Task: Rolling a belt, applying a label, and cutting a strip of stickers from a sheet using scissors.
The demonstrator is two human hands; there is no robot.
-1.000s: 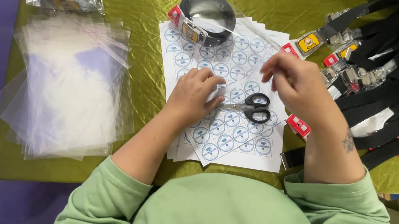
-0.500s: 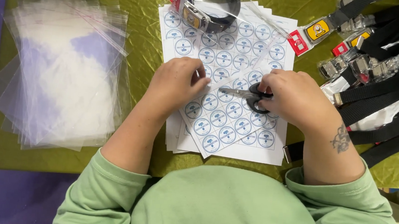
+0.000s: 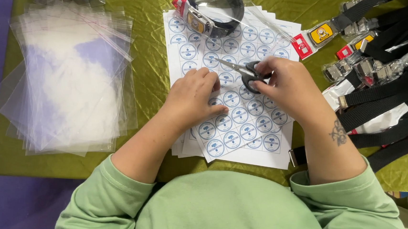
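From my seat I see the right hand [image 3: 289, 89] curled around the black handles of a pair of scissors [image 3: 243, 70], its fingers [image 3: 264, 71] threaded through or pinched on the loops so that they are closed on the tool; the blades point toward 9 o'clock, slightly up, and I cannot tell whether they are parted. The scissors' long axis runs nearly left to right across the upper middle of the sticker sheets [image 3: 242, 117], a small stack of white pages printed with rows of round blue labels. The left hand [image 3: 193, 99] lies flat at about 7 o'clock from the blade tips, fingers together and pressing the top sheet down, holding nothing. So the blade tips are just beside the left hand's knuckles, and the right hand is the nearer one to the tool. At 12 o'clock from the scissors a coiled dark strap with a metal buckle [image 3: 213, 10] rests on the top edge of the sheets, close to the blades. At 3 o'clock lies a heap of black straps and clips [image 3: 383, 79], well apart from the cut line. Off at 9 o'clock a fanned pile of clear plastic bags [image 3: 67, 81] covers the green cloth of the counter [image 3: 154, 10].
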